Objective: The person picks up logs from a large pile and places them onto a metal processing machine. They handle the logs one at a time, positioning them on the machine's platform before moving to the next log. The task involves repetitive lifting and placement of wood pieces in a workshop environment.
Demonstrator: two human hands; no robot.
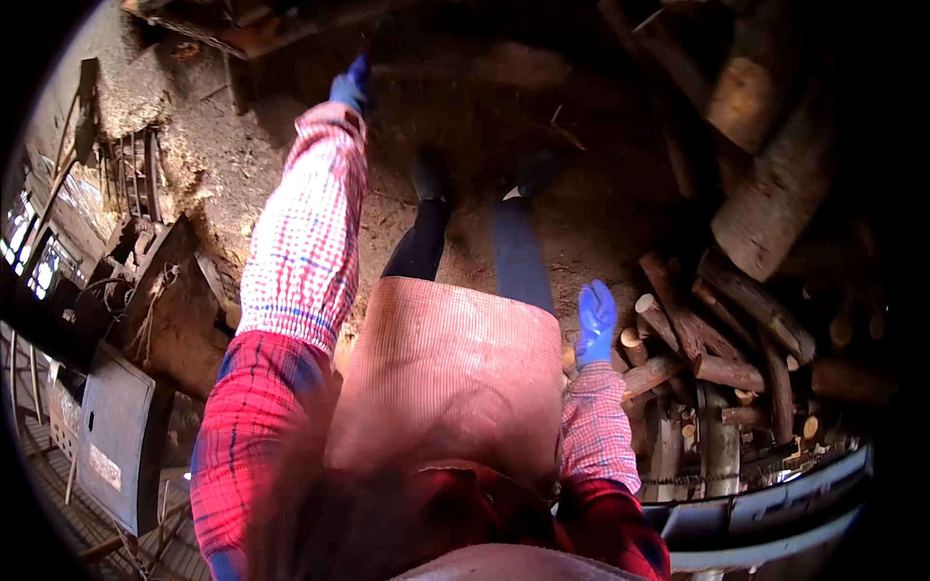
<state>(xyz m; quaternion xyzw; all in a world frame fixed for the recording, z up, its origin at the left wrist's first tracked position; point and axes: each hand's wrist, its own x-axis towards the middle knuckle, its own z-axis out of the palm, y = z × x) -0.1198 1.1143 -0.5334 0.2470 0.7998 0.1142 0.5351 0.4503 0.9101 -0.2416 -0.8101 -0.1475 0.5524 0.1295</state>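
My left hand (pixel 351 85), in a blue glove, is stretched far forward over the dark ground. Its fingers are lost in shadow, so I cannot tell whether they hold anything. Nearest to it is a rough piece of wood (pixel 257 37) at the top edge. My right hand (pixel 597 315), also in a blue glove, hangs beside the pink ribbed apron (pixel 455 358) on my lap. Its fingers point forward, loosely stretched, with nothing visible in them. Just right of that hand lies a heap of cut branches (pixel 728 372), apart from it.
Thick logs (pixel 775 203) lie at the far right. To the left stand a grey metal box (pixel 114 436) and a rusty sheet-sided piece (pixel 174 320). A curved blue-grey rim (pixel 765 523) runs along the lower right. Dirt ground (pixel 208 155) lies beyond my feet.
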